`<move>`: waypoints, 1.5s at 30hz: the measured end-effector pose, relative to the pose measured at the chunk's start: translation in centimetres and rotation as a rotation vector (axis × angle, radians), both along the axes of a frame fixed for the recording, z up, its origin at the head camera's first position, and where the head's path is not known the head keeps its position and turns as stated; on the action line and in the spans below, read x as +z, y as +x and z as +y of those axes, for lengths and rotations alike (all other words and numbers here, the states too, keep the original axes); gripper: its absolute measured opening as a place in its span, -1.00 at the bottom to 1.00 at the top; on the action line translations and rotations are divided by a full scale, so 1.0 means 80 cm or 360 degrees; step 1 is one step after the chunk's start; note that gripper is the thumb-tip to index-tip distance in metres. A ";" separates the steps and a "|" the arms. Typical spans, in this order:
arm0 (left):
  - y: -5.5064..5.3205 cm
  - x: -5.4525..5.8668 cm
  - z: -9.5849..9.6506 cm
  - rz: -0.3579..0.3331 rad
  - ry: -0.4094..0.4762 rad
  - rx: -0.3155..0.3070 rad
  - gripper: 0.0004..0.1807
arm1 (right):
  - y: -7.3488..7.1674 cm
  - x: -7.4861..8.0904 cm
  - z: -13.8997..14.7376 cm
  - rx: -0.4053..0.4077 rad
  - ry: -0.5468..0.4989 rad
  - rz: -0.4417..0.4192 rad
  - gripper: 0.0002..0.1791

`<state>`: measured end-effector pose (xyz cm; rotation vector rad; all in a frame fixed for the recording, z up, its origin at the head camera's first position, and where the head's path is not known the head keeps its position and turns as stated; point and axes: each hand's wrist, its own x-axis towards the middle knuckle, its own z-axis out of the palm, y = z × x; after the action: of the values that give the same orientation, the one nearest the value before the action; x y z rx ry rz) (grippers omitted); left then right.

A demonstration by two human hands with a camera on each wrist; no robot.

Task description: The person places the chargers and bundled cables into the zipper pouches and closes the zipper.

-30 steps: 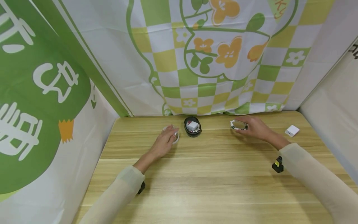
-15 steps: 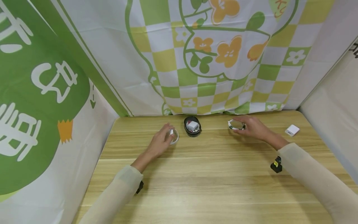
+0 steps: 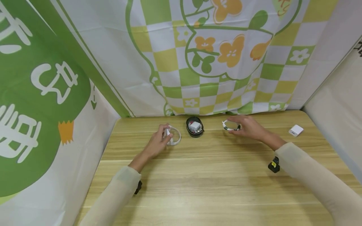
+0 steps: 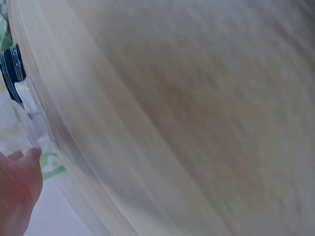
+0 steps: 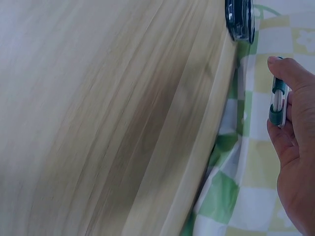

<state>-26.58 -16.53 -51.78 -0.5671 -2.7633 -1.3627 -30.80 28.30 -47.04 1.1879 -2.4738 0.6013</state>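
Observation:
My left hand [image 3: 156, 142] pinches a coiled white cable [image 3: 177, 142] between thumb and fingers, left of a small black oval case [image 3: 195, 135]. In the left wrist view, the white coil [image 4: 37, 118] shows at the fingertips, with the dark case behind it. To the right of the case, my right hand [image 3: 249, 128] grips another coiled white cable [image 3: 224, 126] that has dark green bands. The right wrist view has this banded coil [image 5: 278, 98] between thumb and fingers. A white charger block [image 3: 194, 126] and other small items lie inside the case.
A second white charger block [image 3: 296, 130] lies on the wooden table [image 3: 209, 182], toward the back right. A patterned cloth [image 3: 195, 94] hangs along the table's back edge. Green and white printed fabric [image 3: 56, 125] stands on the left side.
My left hand has gone from resting over its cable coil to pinching it, drawing back slightly leftward. My right hand has shifted left toward the case with its banded coil.

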 end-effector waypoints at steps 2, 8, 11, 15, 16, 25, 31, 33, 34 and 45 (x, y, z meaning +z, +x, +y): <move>-0.002 -0.001 -0.004 0.0004 0.0017 -0.0033 -0.56 | 0.000 0.001 -0.006 0.0015 0.0004 0.0008 -0.36; -0.006 -0.003 -0.014 -0.0054 0.0094 -0.0132 -0.55 | 0.000 0.008 -0.024 0.0040 -0.0001 -0.0001 -0.33; -0.008 -0.003 -0.018 -0.0089 0.0144 -0.0162 -0.56 | 0.001 0.010 -0.032 0.0044 0.0004 -0.0032 -0.32; -0.011 -0.006 -0.022 -0.0113 0.0174 -0.0186 -0.55 | 0.003 0.014 -0.042 0.0042 0.0021 -0.0111 -0.32; -0.012 -0.007 -0.023 -0.0115 0.0184 -0.0193 -0.55 | 0.003 0.015 -0.045 0.0042 0.0025 -0.0125 -0.32; -0.011 -0.005 -0.030 -0.0148 0.0159 -0.0129 -0.56 | 0.004 0.020 -0.065 0.0093 0.0009 -0.0180 -0.32; -0.011 -0.005 -0.035 -0.0185 0.0096 -0.0087 -0.58 | 0.002 0.023 -0.079 0.0144 0.0004 -0.0213 -0.32; -0.012 -0.005 -0.037 -0.0186 0.0078 -0.0091 -0.58 | 0.002 0.024 -0.085 0.0165 0.0004 -0.0203 -0.32; -0.012 -0.006 -0.038 -0.0179 0.0064 -0.0092 -0.57 | 0.001 0.025 -0.088 0.0174 0.0004 -0.0195 -0.31; -0.012 -0.003 -0.041 -0.0172 -0.0038 -0.0071 -0.56 | -0.001 0.029 -0.120 0.0202 0.0040 -0.0248 -0.31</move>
<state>-27.57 -19.77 -51.98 -0.5757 -2.8720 -1.4120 -30.89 18.73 -44.74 1.3638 -2.5539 0.7242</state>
